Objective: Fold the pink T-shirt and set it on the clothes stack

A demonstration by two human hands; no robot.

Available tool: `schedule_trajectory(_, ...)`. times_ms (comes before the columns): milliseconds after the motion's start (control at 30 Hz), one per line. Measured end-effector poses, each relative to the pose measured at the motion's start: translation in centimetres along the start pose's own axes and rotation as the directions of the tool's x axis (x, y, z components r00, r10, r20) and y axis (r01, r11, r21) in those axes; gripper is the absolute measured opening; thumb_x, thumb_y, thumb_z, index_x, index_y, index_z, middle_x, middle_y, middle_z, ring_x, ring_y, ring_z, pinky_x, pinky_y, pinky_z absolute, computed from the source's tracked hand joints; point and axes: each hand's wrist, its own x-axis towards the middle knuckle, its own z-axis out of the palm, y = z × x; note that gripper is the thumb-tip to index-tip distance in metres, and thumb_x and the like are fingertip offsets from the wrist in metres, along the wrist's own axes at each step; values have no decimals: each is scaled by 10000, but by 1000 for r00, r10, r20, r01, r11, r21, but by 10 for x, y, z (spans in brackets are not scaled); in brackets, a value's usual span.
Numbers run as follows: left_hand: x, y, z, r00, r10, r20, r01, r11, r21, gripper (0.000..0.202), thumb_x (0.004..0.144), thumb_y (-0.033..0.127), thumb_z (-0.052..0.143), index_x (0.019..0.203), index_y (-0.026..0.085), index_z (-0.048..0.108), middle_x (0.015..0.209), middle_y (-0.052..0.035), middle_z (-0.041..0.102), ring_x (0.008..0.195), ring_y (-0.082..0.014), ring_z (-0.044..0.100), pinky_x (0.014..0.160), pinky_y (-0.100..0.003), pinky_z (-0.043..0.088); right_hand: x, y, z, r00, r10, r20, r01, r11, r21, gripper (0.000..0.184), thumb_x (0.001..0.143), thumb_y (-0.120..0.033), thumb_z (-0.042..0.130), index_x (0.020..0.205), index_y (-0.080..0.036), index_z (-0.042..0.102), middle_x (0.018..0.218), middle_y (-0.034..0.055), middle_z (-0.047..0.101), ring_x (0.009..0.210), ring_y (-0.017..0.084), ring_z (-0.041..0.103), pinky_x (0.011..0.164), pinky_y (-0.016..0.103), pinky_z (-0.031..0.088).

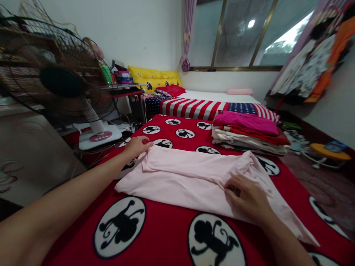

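Observation:
A pale pink garment (177, 181), partly folded over itself, lies on a red blanket (166, 225) with monkey prints in white ovals. At the garment's far left corner, my left hand (138, 145) pinches the cloth between thumb and fingers. My right hand (248, 197) is on the right part of the garment, its thumb and fingers closed on the edge of the folded-over layer. Cloth bunches up just beyond the right hand, and one end of the garment stretches toward the lower right.
Behind the garment at the right stands a stack of folded clothes (248, 129), magenta on top. A floor fan (62, 81) stands at the left. Farther back is a bed with a striped cover (191, 109); an orange stool (330, 151) stands at right.

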Motion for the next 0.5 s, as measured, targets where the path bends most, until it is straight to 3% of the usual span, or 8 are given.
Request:
schedule_trajectory(100, 16, 9, 7, 995, -50, 88, 45, 997, 57, 498, 707, 595, 602, 967, 187, 717, 994, -116, 712, 934, -289, 623, 723, -322, 441, 0, 6, 6, 1000, 8, -13, -7, 999, 47, 107, 780, -300, 555, 770, -245, 646, 757, -8, 618, 688, 157, 566, 610, 281, 390)
schedule_trajectory(233, 30, 9, 10, 981, -78, 176, 69, 996, 59, 280, 677, 463, 665, 732, 194, 720, 830, -105, 710, 895, -295, 622, 674, -320, 425, -1, 12, 7, 1000, 9, -19, -8, 996, 88, 114, 788, -302, 552, 782, -241, 647, 750, -10, 620, 662, 150, 556, 599, 276, 390)
schedule_trajectory(367, 35, -2, 6, 962, -106, 252, 118, 992, -35, 316, 726, 452, 634, 573, 176, 627, 642, -84, 653, 693, -225, 617, 575, -295, 423, -1, 11, 6, 1000, 10, -17, -8, 995, 102, 114, 781, -307, 558, 777, -246, 654, 743, -13, 622, 676, 154, 563, 599, 272, 389)
schedule_trajectory(500, 28, -8, 2, 936, -154, 318, 219, 958, -183, 383, 768, 510, 593, 569, 184, 561, 574, -62, 616, 563, -166, 576, 496, -267, 428, -1, 11, 6, 1000, 13, -24, -10, 993, 116, 119, 771, -306, 557, 766, -242, 657, 737, -12, 620, 669, 152, 562, 595, 271, 382)
